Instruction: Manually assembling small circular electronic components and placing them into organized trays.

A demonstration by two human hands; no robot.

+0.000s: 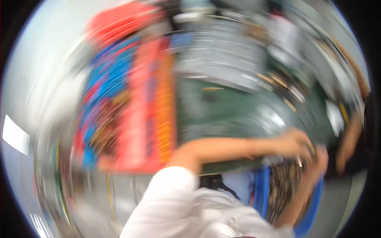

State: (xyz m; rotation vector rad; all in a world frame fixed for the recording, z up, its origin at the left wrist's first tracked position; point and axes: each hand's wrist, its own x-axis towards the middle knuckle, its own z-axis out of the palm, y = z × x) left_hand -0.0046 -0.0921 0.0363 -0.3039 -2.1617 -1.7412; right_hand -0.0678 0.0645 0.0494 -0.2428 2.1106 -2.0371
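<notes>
The whole picture is smeared by motion. My left arm reaches across the front of the green table point(230, 111), and my left hand point(293, 143) is at its right front edge with the fingers bent downward. Close against it, my right hand point(320, 160) is raised above a blue bin point(262, 194). A small dark patch shows where the fingers meet, but I cannot tell whether it is a held thing. Many thin brownish pieces point(282, 186) fill the bin under my hands. The fingers of both hands are too blurred to read.
On the left stand red, blue and orange trays or bins point(137, 107), some with small parts. Grey stacked trays point(222, 51) are at the back. Small brass-coloured pieces point(278, 81) lie at the table's far right. Another person's arm point(349, 142) is at the right edge.
</notes>
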